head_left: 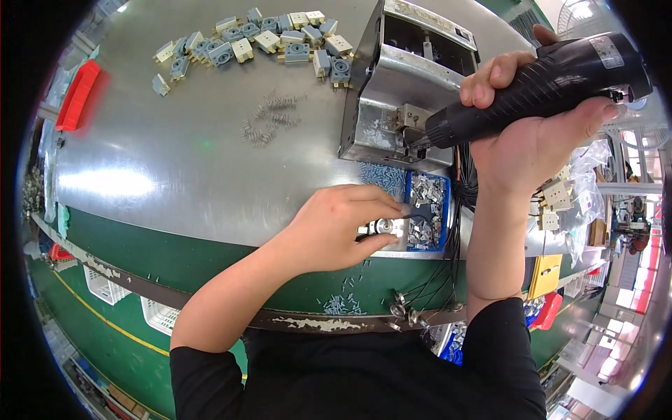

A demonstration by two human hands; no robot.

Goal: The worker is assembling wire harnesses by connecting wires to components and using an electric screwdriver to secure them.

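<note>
My right hand [514, 157] is wrapped round a black electric screwdriver [518, 96]. The screwdriver's tip points down and left, at the small metal block on the front of a metal screw feeder [402, 75]; whether it touches a screw there I cannot tell. Low at the table's front edge, my left hand [329, 227] pinches a small round metal part [383, 226] between thumb and fingers, and those fingers partly cover it. Just right of that hand stands a blue tray [446, 210] of small metal pieces. Loose screws [383, 178] lie behind the tray's left side.
Grey and cream socket-like blocks [296, 52] are heaped at the back, with loose springs [269, 115] before them. A red bin [78, 96] stands far left. Black cables [458, 231] hang over the front edge near round metal ends. More screws [341, 304] lie on the green ledge.
</note>
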